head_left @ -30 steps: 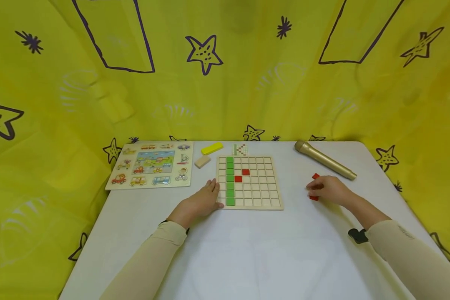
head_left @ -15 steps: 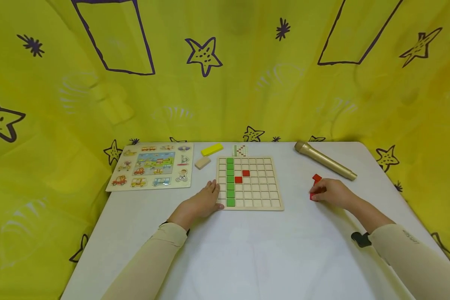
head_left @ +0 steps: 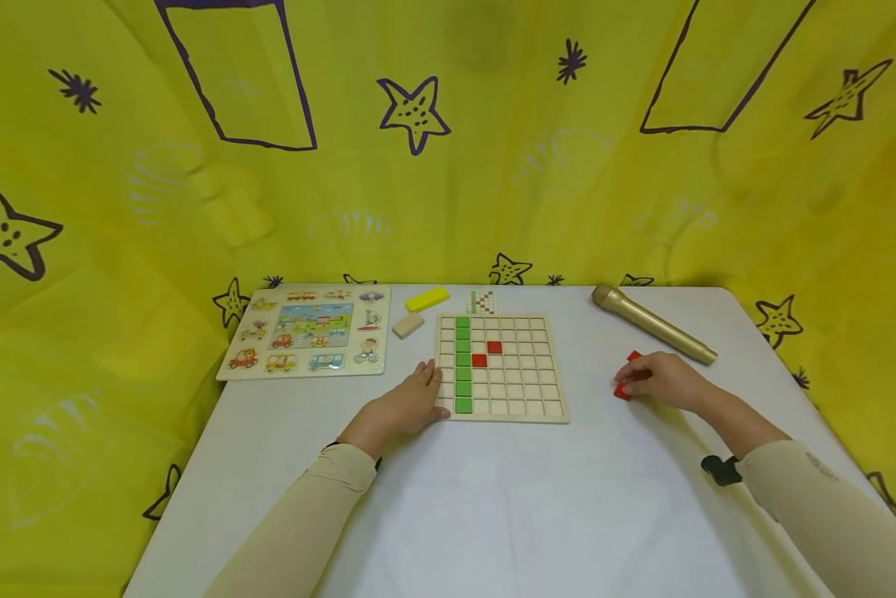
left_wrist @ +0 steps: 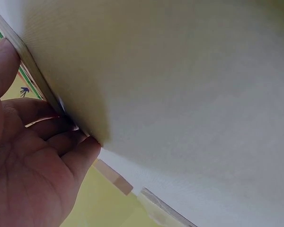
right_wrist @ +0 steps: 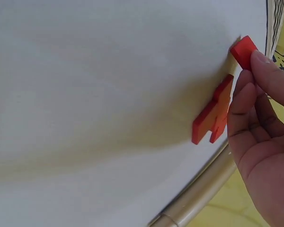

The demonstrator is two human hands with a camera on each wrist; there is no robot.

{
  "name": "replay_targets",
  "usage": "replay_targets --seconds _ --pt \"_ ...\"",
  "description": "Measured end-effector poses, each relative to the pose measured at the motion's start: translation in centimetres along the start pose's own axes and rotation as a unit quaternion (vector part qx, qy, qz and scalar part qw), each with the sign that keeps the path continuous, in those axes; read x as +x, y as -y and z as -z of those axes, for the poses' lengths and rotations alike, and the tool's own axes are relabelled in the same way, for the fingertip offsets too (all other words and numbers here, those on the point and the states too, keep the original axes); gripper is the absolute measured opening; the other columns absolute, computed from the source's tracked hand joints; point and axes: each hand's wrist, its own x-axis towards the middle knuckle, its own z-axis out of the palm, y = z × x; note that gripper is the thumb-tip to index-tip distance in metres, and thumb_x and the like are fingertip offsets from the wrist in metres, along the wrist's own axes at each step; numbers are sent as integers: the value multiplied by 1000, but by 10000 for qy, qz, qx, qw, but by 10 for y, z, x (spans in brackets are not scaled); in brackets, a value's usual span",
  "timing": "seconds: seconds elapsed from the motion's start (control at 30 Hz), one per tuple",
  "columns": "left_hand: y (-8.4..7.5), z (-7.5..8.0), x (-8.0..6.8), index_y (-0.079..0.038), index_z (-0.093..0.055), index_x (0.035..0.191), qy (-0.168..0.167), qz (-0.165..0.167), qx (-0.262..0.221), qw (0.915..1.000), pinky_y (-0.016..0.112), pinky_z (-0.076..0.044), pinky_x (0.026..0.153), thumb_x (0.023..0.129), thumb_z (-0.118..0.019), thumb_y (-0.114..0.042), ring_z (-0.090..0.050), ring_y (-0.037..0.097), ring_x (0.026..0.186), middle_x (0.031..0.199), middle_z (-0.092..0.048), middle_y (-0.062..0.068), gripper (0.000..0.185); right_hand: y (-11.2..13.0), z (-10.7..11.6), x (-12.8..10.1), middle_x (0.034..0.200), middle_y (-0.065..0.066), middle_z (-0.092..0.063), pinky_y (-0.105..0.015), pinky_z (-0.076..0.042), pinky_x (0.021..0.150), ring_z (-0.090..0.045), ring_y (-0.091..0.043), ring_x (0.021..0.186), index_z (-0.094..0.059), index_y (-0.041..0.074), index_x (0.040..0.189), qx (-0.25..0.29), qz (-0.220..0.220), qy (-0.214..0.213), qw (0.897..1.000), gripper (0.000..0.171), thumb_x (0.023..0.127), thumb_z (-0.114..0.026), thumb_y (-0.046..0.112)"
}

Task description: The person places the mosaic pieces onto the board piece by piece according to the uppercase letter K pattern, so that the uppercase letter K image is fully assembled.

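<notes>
A wooden grid board lies mid-table with a column of green tiles and two red tiles set in it. My left hand rests flat against the board's left edge, fingers touching the rim. To the right, my right hand sits over loose red tiles. Its fingertips pinch one red tile tipped up off the table. More red tiles lie flat beside it. The thumb is hidden.
A gold microphone lies just behind the right hand. A vehicle picture puzzle, a yellow block, a tan block and a small pattern card sit at the back. A yellow star cloth surrounds the white table.
The right hand has shifted slightly over the red tiles and its fingertips have closed on one. The left hand stays at the board's edge.
</notes>
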Motion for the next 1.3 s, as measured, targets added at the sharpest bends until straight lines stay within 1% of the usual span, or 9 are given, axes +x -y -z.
replay_targets --seconds 0.13,0.33,0.47,0.6,0.73,0.87,0.97,1.1,1.3 --pt "-1 3 0 4 -16 158 -10 -2 -60 10000 42 -16 122 102 -55 -43 -6 34 153 166 -6 20 84 5 6 14 94 -3 -71 -26 -50 72 -59 -17 84 -75 3 104 97 -110 -68 9999 16 92 -75 13" --pt "-2 -2 1 4 -17 158 -15 -34 -104 9999 42 -16 122 103 -54 -42 -7 34 153 167 -7 20 81 17 8 37 91 -7 -69 -33 -57 71 -64 -23 80 -70 -3 106 699 -237 -95 9972 16 94 -71 9" --pt "-4 -8 0 3 -17 159 44 -21 -63 10000 42 -17 122 102 -54 -43 -7 33 153 167 -8 19 82 24 3 52 89 -8 -69 -37 -57 73 -64 -24 79 -68 -3 105 847 -227 -110 9961 15 95 -70 7" --pt "-4 -12 1 3 -18 159 4 1 -26 10000 42 -18 122 102 -55 -43 -8 33 153 167 -9 19 81 31 -1 67 86 -10 -69 -40 -57 73 -64 -24 77 -67 -5 104 940 -102 -169 9954 14 96 -68 6" --pt "-4 -11 0 3 -18 159 -32 -10 -27 10000 42 -18 122 102 -54 -44 -9 34 153 167 -9 19 81 38 -5 84 86 -11 -70 -44 -59 75 -66 -27 79 -67 -5 104 1085 -42 -174 9939 13 96 -68 6" --pt "-4 -10 -3 3 -19 158 -46 14 -83 10000 42 -18 122 102 -55 -43 -9 34 153 167 -10 19 81 47 -10 99 87 -12 -71 -45 -59 76 -68 -30 81 -66 -6 103 1369 2 -97 9905 12 96 -67 4" --pt "-4 -9 -5 3 -20 158 -63 47 -148 9999 43 -19 122 102 -56 -42 -10 33 153 167 -10 19 81 55 -15 109 87 -10 -70 -44 -59 75 -68 -27 80 -67 -5 102 1380 -27 -52 9904 12 95 -68 4" --pt "-5 -7 -7 4 -21 158 -138 35 -166 9998 43 -19 122 101 -57 -42 -11 34 153 166 -12 19 81 64 -20 122 86 -7 -70 -39 -57 72 -66 -21 76 -68 -2 102 1130 -96 -37 9935 11 96 -69 7" --pt "-4 -6 -6 3 -21 158 -195 39 -148 9997 42 -20 122 102 -56 -42 -11 33 153 166 -12 19 81 79 -25 139 86 -8 -70 -31 -52 66 -64 -21 74 -69 -1 101 1023 -169 35 9946 10 96 -69 9"
